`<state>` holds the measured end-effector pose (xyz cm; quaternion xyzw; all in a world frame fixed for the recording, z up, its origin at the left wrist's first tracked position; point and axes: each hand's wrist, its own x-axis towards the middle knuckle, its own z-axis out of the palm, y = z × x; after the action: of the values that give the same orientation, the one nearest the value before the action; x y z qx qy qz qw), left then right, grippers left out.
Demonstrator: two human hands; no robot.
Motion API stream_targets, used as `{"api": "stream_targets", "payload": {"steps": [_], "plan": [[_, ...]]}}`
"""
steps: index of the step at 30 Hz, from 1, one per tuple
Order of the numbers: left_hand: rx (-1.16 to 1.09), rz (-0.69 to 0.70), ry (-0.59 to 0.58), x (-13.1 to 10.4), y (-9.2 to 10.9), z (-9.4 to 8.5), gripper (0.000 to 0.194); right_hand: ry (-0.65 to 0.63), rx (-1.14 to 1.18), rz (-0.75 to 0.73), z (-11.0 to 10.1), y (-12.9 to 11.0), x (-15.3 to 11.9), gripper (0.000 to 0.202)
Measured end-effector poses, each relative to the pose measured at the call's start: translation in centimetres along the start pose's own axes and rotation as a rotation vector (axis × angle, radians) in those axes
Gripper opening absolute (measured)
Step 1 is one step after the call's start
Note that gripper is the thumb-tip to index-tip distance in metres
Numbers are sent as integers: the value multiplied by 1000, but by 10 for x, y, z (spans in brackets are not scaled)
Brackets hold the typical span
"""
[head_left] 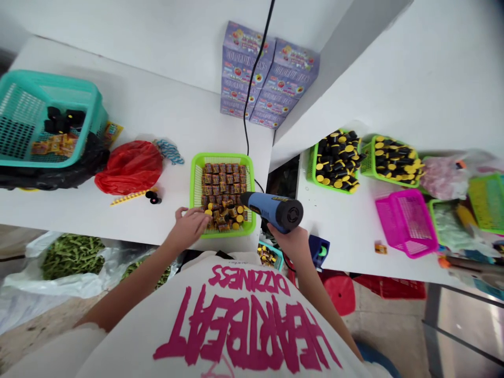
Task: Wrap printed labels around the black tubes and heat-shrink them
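My right hand (293, 242) grips a blue and black heat gun (268, 207) by its handle. The nozzle points left over the right side of a lime green basket (222, 234). Inside the basket, small brown-labelled containers (223, 178) stand in rows toward the back. Nearer me, several with yellow caps (236, 226) lie tumbled. My left hand (191, 226) reaches over the basket's left front rim. Its fingers are closed at a small yellow-capped container (208, 213); the exact grip is partly hidden.
A black cord (252, 79) hangs behind the basket, before stacked purple boxes (270, 76). Left lie a red bag (132, 167) and a teal basket (98, 105). On the right table are green baskets of black and yellow pieces (338, 160) and a magenta basket (407, 223).
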<state>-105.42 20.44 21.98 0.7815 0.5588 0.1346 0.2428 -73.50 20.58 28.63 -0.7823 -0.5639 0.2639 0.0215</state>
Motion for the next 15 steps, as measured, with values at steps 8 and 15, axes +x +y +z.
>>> {"api": "stream_targets", "payload": {"steps": [8,15], "plan": [[160,-276,17,61,-45,-12,42,-46,-33,-73,-7,20,-9,31],[139,-172,-143,107,-34,54,41,25,18,-54,-12,30,-13,36]]}}
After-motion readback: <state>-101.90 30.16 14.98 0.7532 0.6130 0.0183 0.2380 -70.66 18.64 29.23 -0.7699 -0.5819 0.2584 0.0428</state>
